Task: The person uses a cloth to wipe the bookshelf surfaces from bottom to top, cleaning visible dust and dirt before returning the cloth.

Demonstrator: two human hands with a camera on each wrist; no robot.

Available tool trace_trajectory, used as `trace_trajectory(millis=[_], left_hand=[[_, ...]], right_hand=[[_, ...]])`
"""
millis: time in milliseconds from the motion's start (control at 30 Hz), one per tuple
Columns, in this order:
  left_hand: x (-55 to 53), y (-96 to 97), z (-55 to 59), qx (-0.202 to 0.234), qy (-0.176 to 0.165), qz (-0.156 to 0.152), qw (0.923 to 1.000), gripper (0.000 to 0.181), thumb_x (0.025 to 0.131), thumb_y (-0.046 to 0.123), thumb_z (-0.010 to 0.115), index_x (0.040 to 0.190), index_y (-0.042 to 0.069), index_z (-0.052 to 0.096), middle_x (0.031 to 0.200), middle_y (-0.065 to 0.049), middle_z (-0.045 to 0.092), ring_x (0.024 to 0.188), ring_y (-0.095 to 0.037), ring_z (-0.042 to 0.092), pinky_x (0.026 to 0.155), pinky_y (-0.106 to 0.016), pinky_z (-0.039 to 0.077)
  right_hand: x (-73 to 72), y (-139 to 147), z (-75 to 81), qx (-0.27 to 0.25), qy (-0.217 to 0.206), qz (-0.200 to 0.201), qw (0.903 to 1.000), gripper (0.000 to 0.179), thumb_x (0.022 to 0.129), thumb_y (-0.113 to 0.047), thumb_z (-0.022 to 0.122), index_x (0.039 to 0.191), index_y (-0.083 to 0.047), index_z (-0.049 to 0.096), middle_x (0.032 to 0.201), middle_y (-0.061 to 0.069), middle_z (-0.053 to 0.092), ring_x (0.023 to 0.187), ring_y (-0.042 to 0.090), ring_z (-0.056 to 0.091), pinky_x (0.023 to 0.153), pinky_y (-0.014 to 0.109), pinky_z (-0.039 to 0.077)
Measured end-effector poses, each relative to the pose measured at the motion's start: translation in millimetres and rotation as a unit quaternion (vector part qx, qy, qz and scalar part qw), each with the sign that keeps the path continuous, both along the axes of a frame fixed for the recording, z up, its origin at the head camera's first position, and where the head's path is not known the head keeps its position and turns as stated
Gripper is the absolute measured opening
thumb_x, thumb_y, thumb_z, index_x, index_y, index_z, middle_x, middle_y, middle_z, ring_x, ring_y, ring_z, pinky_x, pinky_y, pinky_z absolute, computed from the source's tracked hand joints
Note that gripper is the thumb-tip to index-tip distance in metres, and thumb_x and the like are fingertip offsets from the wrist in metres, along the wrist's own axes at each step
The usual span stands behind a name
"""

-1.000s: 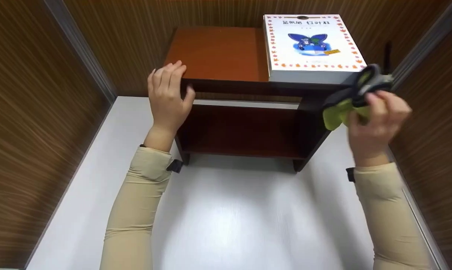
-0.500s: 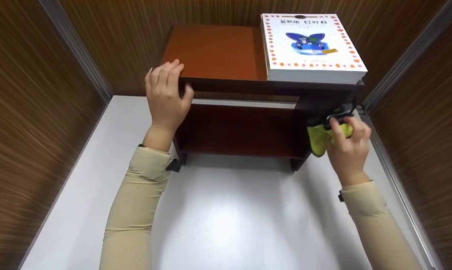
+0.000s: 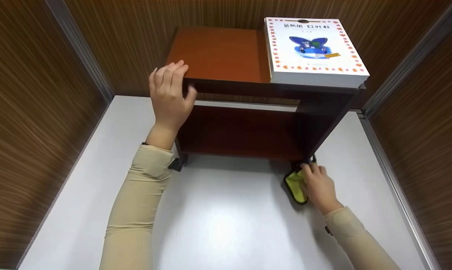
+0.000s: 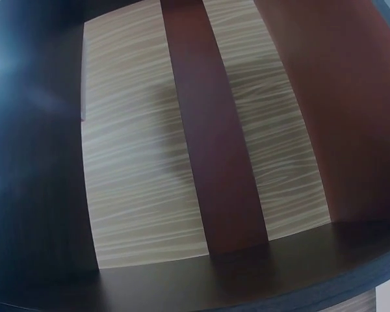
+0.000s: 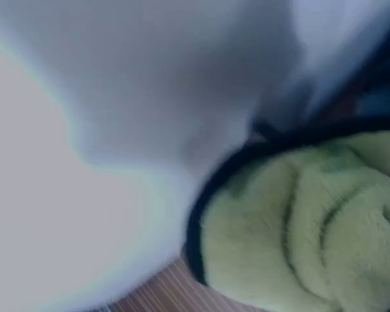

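A small brown wooden shelf unit (image 3: 222, 56) stands in the head view. My left hand (image 3: 170, 92) grips its top board at the front left corner, fingers on the upper face and thumb below the edge. My right hand (image 3: 319, 185) pinches a fuzzy yellow-green cleaning cloth (image 3: 296, 185) with black edging, down at the front foot of the right side panel (image 3: 323, 116). In the right wrist view the cloth (image 5: 273, 227) bunches in folds at the lower right. The left wrist view looks into the shelf unit, past a reddish crossbar (image 4: 211, 123); no hand shows there.
A thick white book (image 3: 316, 48) with a butterfly on its cover lies on the right of the top board. Below is a reddish lower shelf (image 3: 241, 131). Wood-grain walls (image 3: 30, 112) enclose a white floor (image 3: 226, 225) on the left, back and right.
My right hand has carried the cloth from beside the top right corner down the right side panel to its foot. My left hand keeps its hold on the top board.
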State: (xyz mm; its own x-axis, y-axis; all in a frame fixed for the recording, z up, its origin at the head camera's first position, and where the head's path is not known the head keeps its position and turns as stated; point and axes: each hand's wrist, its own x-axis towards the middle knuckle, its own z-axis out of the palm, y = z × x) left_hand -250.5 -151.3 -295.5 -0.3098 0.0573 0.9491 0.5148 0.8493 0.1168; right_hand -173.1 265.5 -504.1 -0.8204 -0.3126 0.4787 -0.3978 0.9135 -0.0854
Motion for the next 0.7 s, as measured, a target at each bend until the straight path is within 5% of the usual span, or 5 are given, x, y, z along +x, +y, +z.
trace_trajectory(millis=[167,367,433,533,700], left_hand=[[0.0,-1.4,0.8,-0.007,0.002,0.004,1.0,0.032,0.081,0.013,0.053,0.11,0.002,0.061,0.118,-0.008,0.06,0.109,-0.027,0.048,0.102,-0.043,0.028],[-0.9,1.2,-0.8,-0.016,0.001,0.002,0.9999,0.032,0.081,0.014,0.054,0.11,0.002,0.061,0.118,-0.009,0.06,0.109,-0.028,0.048,0.099,-0.045,0.03],[-0.4,1.6,-1.3,-0.016,0.002,0.006,0.9999,0.032,0.081,0.014,0.054,0.11,0.003,0.061,0.117,-0.009,0.06,0.109,-0.027,0.049,0.101,-0.047,0.027],[0.8,1.6,-0.9,-0.013,0.003,0.014,0.9998,0.032,0.081,0.016,0.054,0.11,0.003,0.061,0.117,-0.008,0.06,0.11,-0.026,0.049,0.106,-0.048,0.021],[3.0,0.2,1.7,-0.012,-0.003,0.015,0.9998,0.035,0.083,0.022,0.054,0.111,0.003,0.061,0.119,-0.007,0.06,0.111,-0.026,0.048,0.108,-0.045,0.018]], right_hand=[[-4.6,-3,-21.6,0.052,-0.145,0.009,0.9881,0.041,0.069,-0.003,0.072,0.105,0.0,0.053,0.09,0.02,0.057,0.073,0.04,0.052,0.049,0.046,0.045],[-2.1,-3,2.7,0.041,-0.208,0.022,0.977,0.039,0.072,-0.006,0.068,0.109,-0.003,0.056,0.091,0.016,0.057,0.077,0.036,0.054,0.059,0.047,0.046],[1.3,-6,17.6,0.018,-0.175,0.025,0.984,0.044,0.07,-0.006,0.067,0.113,-0.003,0.056,0.095,0.016,0.058,0.08,0.037,0.054,0.06,0.049,0.047],[3.6,-11,37.9,-0.011,-0.066,0.019,0.9976,0.048,0.07,-0.007,0.069,0.115,-0.003,0.056,0.102,0.018,0.057,0.085,0.039,0.053,0.059,0.054,0.046],[-0.6,-17,40.2,0.005,0.075,0.014,0.9971,0.053,0.065,-0.005,0.08,0.113,-0.001,0.056,0.107,0.018,0.056,0.085,0.04,0.051,0.055,0.05,0.048]])
